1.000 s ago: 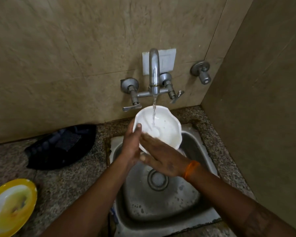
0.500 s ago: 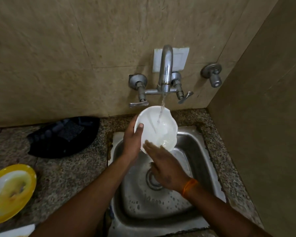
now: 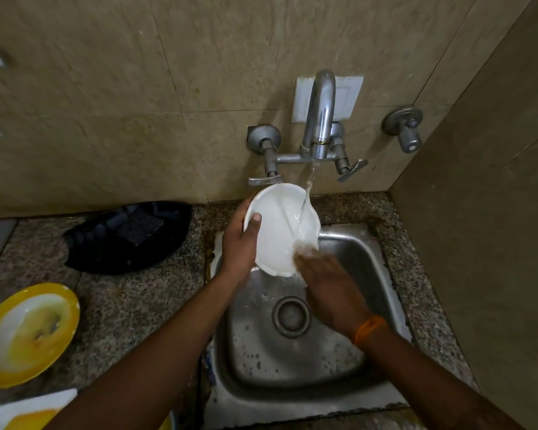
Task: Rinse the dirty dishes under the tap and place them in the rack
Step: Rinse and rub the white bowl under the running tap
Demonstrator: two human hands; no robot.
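Two bare hands work over a steel sink (image 3: 382,274) in the head view, the only view given. Left hand (image 3: 239,246) holds a white bowl (image 3: 277,231) by its left rim, thumb hooked over the edge onto the inner face and the remaining fingers hidden behind it; this grip is closed on the bowl. Bowl is tilted, its hollow facing the camera, above the rear of the sink and just below the tap (image 3: 319,119). Water (image 3: 308,193) runs from the spout onto the right side of the bowl's interior. Right hand (image 3: 330,283), blurred by motion, has its fingertips against the lower right rim of the bowl where the stream lands; fingers look extended rather than curled, so its grip appears open and holds nothing. An orange band (image 3: 370,328) circles the right wrist.

Sink shows a round drain (image 3: 291,316) in its floor and scattered droplets. Speckled stone surface (image 3: 131,305) surrounds the sink. On it, left of the sink, rests a black tray (image 3: 106,243) with a dark scouring pad (image 3: 142,225) inside. Nearer the camera at far left sits a yellow-rimmed plate (image 3: 3,367), soiled with yellowish residue; another yellow and white dish (image 3: 28,412) is cut off by the bottom edge. Beige tiled wall (image 3: 106,103) carries the tap and a separate valve (image 3: 406,125) at right.
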